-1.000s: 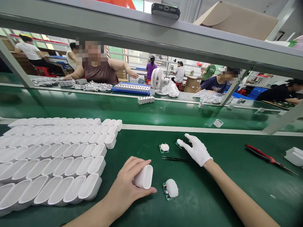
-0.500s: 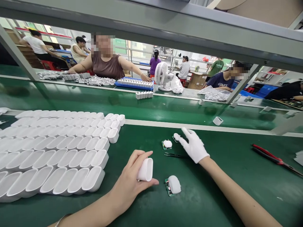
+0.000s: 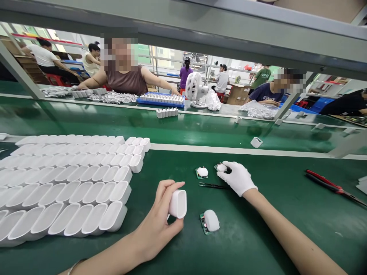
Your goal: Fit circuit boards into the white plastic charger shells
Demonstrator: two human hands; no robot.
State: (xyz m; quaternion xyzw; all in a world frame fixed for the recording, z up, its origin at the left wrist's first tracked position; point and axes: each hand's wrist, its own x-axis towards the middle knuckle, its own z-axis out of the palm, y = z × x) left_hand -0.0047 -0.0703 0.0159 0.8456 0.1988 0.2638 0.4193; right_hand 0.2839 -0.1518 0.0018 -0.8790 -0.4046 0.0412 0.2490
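Observation:
My left hand [image 3: 162,215] is bare and holds a white oval housing [image 3: 178,204] between fingers and thumb, its flat end turned to the right. My right hand [image 3: 236,177], in a white glove, has its fingertips closed on a small circuit board with a white pad [image 3: 221,168]. A similar board [image 3: 202,172] lies to the left of that hand. Nearer to me rests a larger-looking board with a white domed pad [image 3: 211,221], right of the housing. Black tweezers [image 3: 212,185] lie just left of and below the gloved hand.
Rows of white open cups [image 3: 82,191] cover the left of the green table. Red-and-black pliers [image 3: 327,183] lie at the right. Beyond the pale strip [image 3: 241,151] sits a small white housing [image 3: 256,142]. Several people work across the bench, near a fan [image 3: 193,89].
The fingers of my right hand have come together on the far board, which has shifted slightly right. My left thumb has drawn in under the housing. Some housings beyond the strip have moved left.

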